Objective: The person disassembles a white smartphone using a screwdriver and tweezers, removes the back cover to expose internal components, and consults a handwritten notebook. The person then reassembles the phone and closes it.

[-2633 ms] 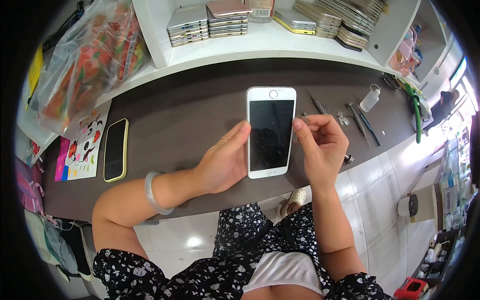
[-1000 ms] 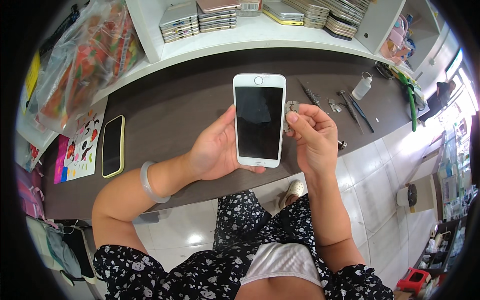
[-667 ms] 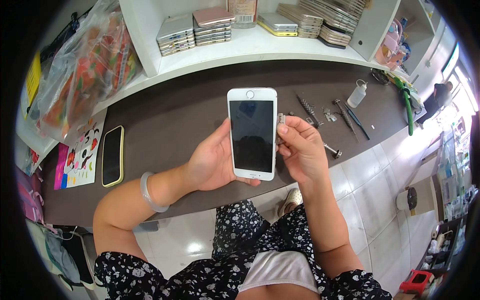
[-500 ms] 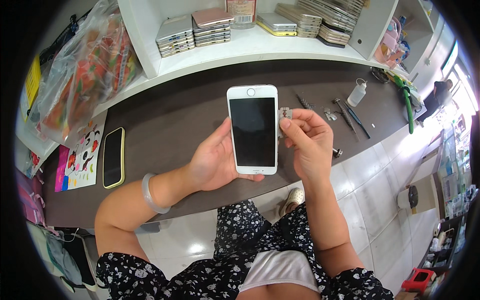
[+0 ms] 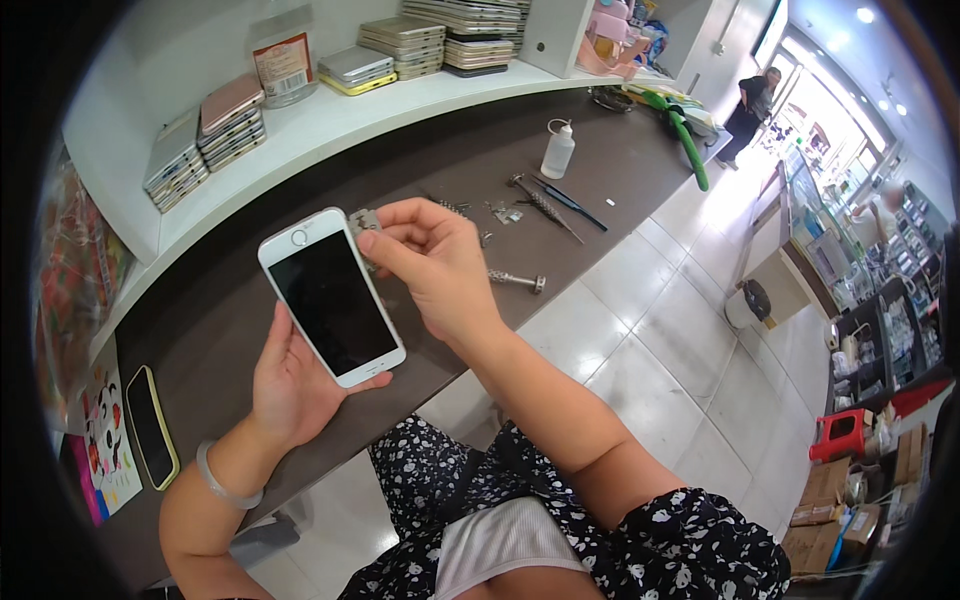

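Observation:
A white smartphone with a dark screen, its round button end pointing away from me, lies tilted across my left hand. The fingers of that hand wrap round its lower left side and near edge. Between thumb and fingers, my right hand pinches a thin metal razor blade. The blade's edge is against the phone's upper right side; whether it sits in the seam I cannot tell. Beyond my right hand lie a metal screwdriver, dark tweezers and small metal parts.
Another phone with a yellow-green rim lies at the left on the dark desk. A clear squeeze bottle stands farther back. Stacked phones fill the white shelf. A second metal screwdriver lies by my right wrist. A person stands far right.
My view has swung to the right, so the desk things appear farther left. The phone now appears tilted; the blade stays at its right side.

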Demonstrator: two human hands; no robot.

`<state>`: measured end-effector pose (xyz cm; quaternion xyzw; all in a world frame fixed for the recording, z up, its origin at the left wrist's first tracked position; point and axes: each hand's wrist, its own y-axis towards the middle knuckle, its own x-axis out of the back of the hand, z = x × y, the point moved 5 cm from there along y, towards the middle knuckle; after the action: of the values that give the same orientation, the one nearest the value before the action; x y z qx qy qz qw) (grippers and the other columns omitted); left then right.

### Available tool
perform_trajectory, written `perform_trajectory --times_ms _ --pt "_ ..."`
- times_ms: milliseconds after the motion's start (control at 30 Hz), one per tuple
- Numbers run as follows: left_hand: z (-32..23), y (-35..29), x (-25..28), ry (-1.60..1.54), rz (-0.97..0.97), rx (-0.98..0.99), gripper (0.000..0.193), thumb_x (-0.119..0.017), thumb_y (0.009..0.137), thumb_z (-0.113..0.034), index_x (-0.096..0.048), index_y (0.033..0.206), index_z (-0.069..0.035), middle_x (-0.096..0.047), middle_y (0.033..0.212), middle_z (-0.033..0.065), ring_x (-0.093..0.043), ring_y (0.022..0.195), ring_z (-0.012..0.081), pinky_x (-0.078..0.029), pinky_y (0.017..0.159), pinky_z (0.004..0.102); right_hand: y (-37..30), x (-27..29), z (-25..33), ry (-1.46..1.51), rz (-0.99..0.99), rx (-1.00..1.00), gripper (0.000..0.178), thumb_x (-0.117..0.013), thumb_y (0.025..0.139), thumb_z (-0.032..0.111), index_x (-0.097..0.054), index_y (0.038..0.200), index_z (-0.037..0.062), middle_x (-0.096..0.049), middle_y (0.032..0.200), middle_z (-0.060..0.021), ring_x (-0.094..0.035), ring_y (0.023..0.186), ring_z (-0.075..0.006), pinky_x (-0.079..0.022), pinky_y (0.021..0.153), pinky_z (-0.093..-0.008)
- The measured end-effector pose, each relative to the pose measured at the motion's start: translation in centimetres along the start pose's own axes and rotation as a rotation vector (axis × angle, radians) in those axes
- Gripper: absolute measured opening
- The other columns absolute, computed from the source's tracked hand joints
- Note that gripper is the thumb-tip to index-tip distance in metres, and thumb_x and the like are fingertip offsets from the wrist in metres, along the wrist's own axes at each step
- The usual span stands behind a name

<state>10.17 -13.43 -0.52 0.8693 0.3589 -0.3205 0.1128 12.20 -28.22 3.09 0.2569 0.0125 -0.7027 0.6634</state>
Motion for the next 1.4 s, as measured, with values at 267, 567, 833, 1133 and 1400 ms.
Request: perform_trajectory --times_ms 267,567,833,1133,1400 --pt "-0.3 0.0 -0.1 -0.040 0.067 -0.005 0.060 -0.015 0.094 -0.054 -0.031 0.138 -0.016 -0.043 0.134 0.0098 -0.051 0.114 0.0276 -0.048 0.085 0.0481 0.3 0.0 -1.4 0.264 -0.001 -0.246 0.019 -0.067 0.080 0.008 -0.059 0.096 0.0014 -0.064 0.080 -0.0036 -0.057 0.068 -0.0074 -0.045 0.060 -0.0198" --pt "-0.1 0.3 1.2 -0.207 0.131 -0.012 0.060 -0.027 0.093 -0.056 -0.037 0.134 -0.013 -0.047 0.130 0.0091 -0.053 0.112 0.0273 -0.046 0.087 0.0495 -0.6 0.0 -0.9 -0.027 -0.025 -0.048 0.016 -0.064 0.081 0.002 -0.058 0.095 0.0008 -0.064 0.078 -0.0041 -0.060 0.069 -0.0082 -0.047 0.060 -0.0203" --pt "-0.3 0.0 1.0 -0.116 0.068 -0.021 0.062 -0.018 0.094 -0.057 -0.032 0.137 -0.014 -0.048 0.129 0.0063 -0.052 0.113 0.0266 -0.045 0.089 0.0477 -2.1 -0.3 0.1 -0.393 -0.078 0.181 0.012 -0.067 0.076 -0.001 -0.061 0.085 -0.0031 -0.061 0.071 -0.0022 -0.056 0.065 -0.0050 -0.046 0.058 -0.0184" --pt "-0.4 -0.1 0.4 -0.091 0.073 -0.089 0.057 -0.020 0.095 -0.053 -0.032 0.136 -0.015 -0.047 0.128 0.0050 -0.051 0.113 0.0196 -0.047 0.088 0.0449 -3.3 -1.1 1.1 -0.743 -0.111 0.408 0.010 -0.069 0.074 0.001 -0.061 0.079 -0.0011 -0.062 0.064 -0.0048 -0.059 0.057 -0.0078 -0.048 0.052 -0.0204" --pt "-0.5 -0.1 0.5 -0.096 0.075 -0.065 0.059 -0.019 0.095 -0.055 -0.035 0.134 -0.015 -0.050 0.125 0.0044 -0.053 0.109 0.0203 -0.048 0.085 0.0433 -2.1 1.1 -2.0 -0.128 -0.053 -0.081 0.017 -0.070 0.078 0.005 -0.062 0.091 -0.0029 -0.066 0.074 -0.0044 -0.056 0.063 -0.0055 -0.043 0.056 -0.0185"
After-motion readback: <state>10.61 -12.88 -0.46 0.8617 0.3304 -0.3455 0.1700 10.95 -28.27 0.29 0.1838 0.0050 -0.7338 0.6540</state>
